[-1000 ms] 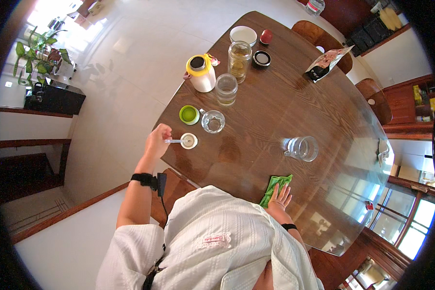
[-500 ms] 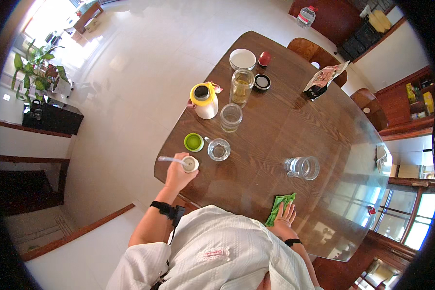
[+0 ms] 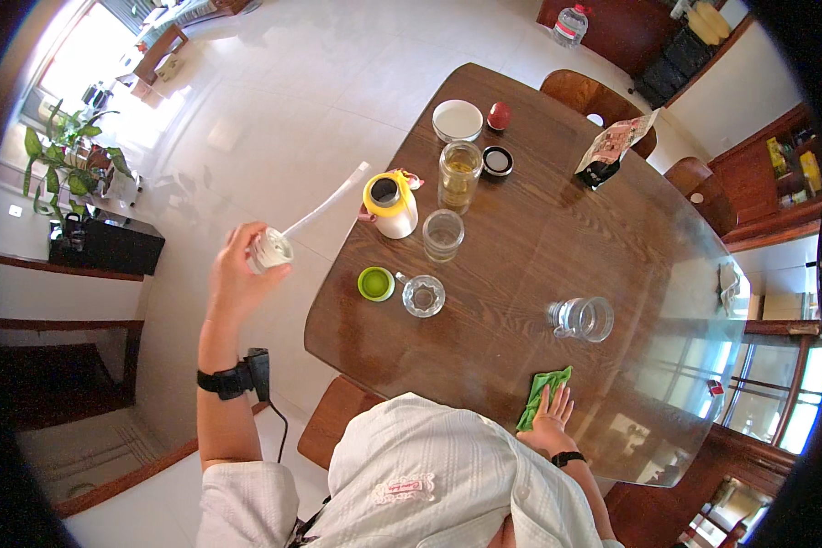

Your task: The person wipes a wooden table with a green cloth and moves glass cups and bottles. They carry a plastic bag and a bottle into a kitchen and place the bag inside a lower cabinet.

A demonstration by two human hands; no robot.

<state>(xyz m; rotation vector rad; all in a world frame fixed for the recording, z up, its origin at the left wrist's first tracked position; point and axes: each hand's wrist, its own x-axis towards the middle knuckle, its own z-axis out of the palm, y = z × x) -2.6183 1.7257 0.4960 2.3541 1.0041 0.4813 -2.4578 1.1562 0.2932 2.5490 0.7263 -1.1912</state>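
My left hand (image 3: 237,279) is wrapped round a small whitish jar (image 3: 271,249), raised past the table's left edge over the floor. The jar is tilted, and the long pale handle of what looks like a spoon (image 3: 327,199) sticks out of it toward the upper right. My right hand (image 3: 551,422) lies flat at the table's near edge, fingers spread, resting on a crumpled green cloth (image 3: 541,395). Nearest the left hand on the table are a green round lid (image 3: 375,284) and a glass mug (image 3: 423,297). A glass pitcher (image 3: 584,319) stands beyond the cloth.
On the dark wooden table (image 3: 493,274) stand a yellow-topped thermos (image 3: 395,210), a glass cup (image 3: 443,236), a tall glass jar (image 3: 459,176), a black-rimmed lid (image 3: 497,163), a white bowl (image 3: 457,121), a red round object (image 3: 499,115) and a pouch (image 3: 615,149). A chair (image 3: 338,420) is at the near left.
My left hand has lifted the jar off the table side and carried it left, out over the floor. The spoon handle now points up right instead of left. The right hand stays on the cloth.
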